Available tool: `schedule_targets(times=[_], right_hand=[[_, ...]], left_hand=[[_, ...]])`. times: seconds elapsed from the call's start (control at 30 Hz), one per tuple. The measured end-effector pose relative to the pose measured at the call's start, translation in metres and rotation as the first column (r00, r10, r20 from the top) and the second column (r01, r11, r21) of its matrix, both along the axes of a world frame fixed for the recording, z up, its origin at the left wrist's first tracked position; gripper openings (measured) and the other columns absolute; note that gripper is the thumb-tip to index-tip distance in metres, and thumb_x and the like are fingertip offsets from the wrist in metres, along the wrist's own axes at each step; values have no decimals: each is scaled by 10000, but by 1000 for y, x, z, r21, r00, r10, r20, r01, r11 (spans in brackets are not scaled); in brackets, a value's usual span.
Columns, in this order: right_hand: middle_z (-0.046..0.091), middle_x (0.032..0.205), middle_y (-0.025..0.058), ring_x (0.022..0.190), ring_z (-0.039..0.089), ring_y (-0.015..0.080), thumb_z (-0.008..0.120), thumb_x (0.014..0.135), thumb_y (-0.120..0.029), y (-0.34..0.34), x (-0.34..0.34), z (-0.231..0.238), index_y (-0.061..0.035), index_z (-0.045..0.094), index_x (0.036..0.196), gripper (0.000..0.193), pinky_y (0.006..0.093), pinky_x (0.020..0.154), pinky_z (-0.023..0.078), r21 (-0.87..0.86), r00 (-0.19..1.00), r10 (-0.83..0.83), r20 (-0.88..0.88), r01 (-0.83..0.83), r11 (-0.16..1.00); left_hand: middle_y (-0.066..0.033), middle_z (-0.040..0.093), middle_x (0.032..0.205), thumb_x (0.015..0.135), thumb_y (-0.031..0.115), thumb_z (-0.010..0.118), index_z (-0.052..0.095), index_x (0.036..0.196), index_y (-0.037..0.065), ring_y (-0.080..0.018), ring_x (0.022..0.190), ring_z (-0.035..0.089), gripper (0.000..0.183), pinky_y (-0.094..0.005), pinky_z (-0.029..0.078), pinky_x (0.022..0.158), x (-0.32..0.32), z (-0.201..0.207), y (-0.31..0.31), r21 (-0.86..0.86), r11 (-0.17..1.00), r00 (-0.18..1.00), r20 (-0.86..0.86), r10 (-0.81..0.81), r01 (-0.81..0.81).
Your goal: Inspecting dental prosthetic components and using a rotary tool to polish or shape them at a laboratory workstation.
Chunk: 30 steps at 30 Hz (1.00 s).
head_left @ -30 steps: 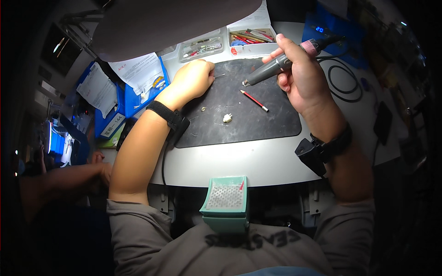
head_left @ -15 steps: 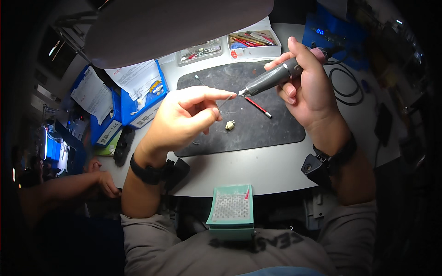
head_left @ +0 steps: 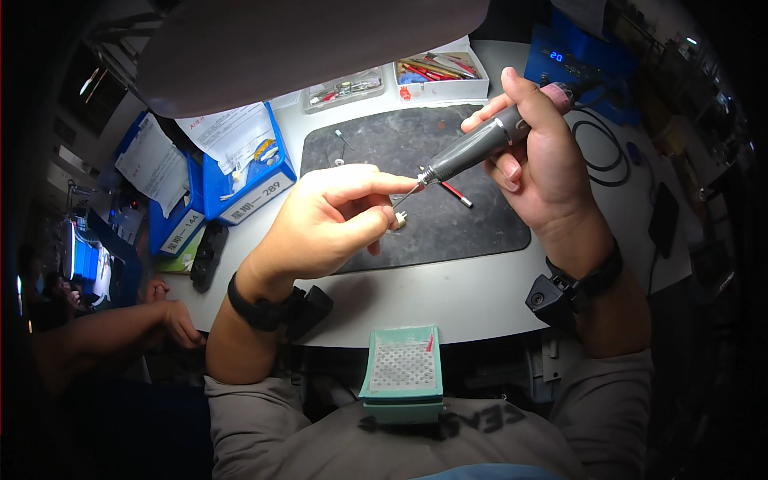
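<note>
My right hand (head_left: 552, 172) is wrapped round a dark grey rotary handpiece (head_left: 472, 150), which slants down to the left. The thumb sticks up along its far side. With thumb and forefinger, my left hand (head_left: 316, 214) pinches a thin metal bur (head_left: 410, 194). The bur's upper end meets the handpiece's nose; whether it sits inside cannot be made out. Just beyond those fingertips, a small cream-coloured tooth-like piece (head_left: 402, 218) lies on the dark mat (head_left: 480, 232), partly covered by my left hand. A red stick with a silver end (head_left: 458, 194) lies under the handpiece.
Blue trays with papers (head_left: 248, 172) stand at the left. A white box of tools (head_left: 442, 76) and a clear case (head_left: 344, 90) are at the back. A lamp shade (head_left: 312, 56) overhangs. A blue control unit (head_left: 552, 68) stands far right. Another person's arm (head_left: 120, 330) rests at left.
My left hand has moved right and slightly down, bringing the bur from beside the handpiece's nose into line with it. The handpiece has stayed nearly in place. The view has shifted slightly.
</note>
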State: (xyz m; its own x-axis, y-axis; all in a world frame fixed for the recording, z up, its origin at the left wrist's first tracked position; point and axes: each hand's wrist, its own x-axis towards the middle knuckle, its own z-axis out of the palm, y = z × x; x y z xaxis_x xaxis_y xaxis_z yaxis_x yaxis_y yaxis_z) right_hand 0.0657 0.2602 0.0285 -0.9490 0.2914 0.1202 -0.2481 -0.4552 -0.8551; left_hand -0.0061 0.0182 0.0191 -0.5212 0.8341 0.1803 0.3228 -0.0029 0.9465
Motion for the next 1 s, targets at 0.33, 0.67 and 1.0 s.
schedule_targets(times=[0.33, 0.67, 1.0], right_hand=[[693, 749, 143, 374, 463, 64, 622, 981, -369, 0, 1, 2, -40, 617, 716, 423, 187, 336, 346, 66, 1000, 2, -17, -1, 998], [695, 740, 134, 376, 462, 65, 639, 971, -358, -2, 2, 3, -48, 621, 712, 404, 186, 344, 344, 103, 1000, -10, -2, 10, 995], [664, 684, 93, 400, 484, 72, 654, 965, -363, -10, 6, -3, -28, 641, 753, 397, 211, 366, 361, 4, 1000, 29, -11, -29, 1000]], left_hand=[[-71, 636, 915, 932, -56, 573, 696, 1215, -20, -103, 735, 647, 310, -236, 570, 600, -1, 2, 0, -49, 999, 999, 41, -21, 23], [-69, 655, 912, 956, -17, 602, 668, 1223, -34, -113, 779, 658, 275, -258, 594, 654, -1, 3, 2, -44, 999, 995, 97, -23, 27], [-122, 683, 965, 1013, 115, 617, 558, 1267, -21, -153, 798, 686, 294, -341, 630, 746, 0, -7, 11, 103, 991, 921, 388, 39, -86]])
